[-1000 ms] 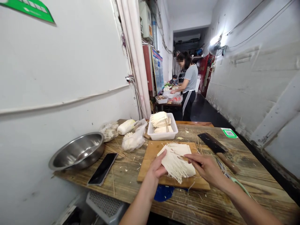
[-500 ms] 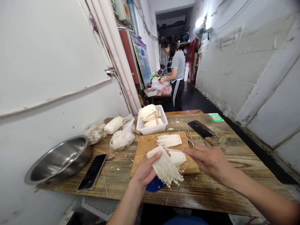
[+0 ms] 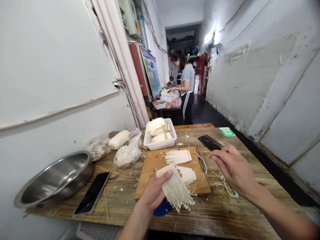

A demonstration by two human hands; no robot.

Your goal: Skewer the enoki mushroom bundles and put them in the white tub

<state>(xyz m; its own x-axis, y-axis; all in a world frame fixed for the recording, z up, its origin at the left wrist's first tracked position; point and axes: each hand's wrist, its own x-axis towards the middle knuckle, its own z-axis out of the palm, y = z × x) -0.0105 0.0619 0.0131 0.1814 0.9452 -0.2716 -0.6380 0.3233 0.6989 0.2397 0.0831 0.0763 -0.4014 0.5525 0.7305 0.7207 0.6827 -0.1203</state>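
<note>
A flat bunch of enoki mushrooms [image 3: 176, 188] lies in my left hand [image 3: 156, 188], thumb on top and fingers beneath, with the caps fanning down to the right. My right hand [image 3: 233, 170] is held over the right of the table, its fingers pinched together; whatever is between them I cannot make out. Thin wooden skewers [image 3: 205, 160] lie just left of that hand. Behind my left hand, two more flat enoki portions [image 3: 178, 156] rest on the wooden cutting board [image 3: 152, 166]. A cleaver [image 3: 208, 142] lies beyond my right hand, its handle mostly hidden.
A white plastic tub [image 3: 160, 145] holds stacked enoki with skewers. Bagged mushrooms [image 3: 128, 153], a steel bowl [image 3: 53, 180] and a phone [image 3: 92, 193] are on the left. A pale green handle [image 3: 230, 190] lies under my right wrist. A person [image 3: 187, 83] stands working at another table.
My right hand has moved right, away from the enoki bunch and the board, uncovering the pale green handle. My left hand keeps the bunch in much the same place.
</note>
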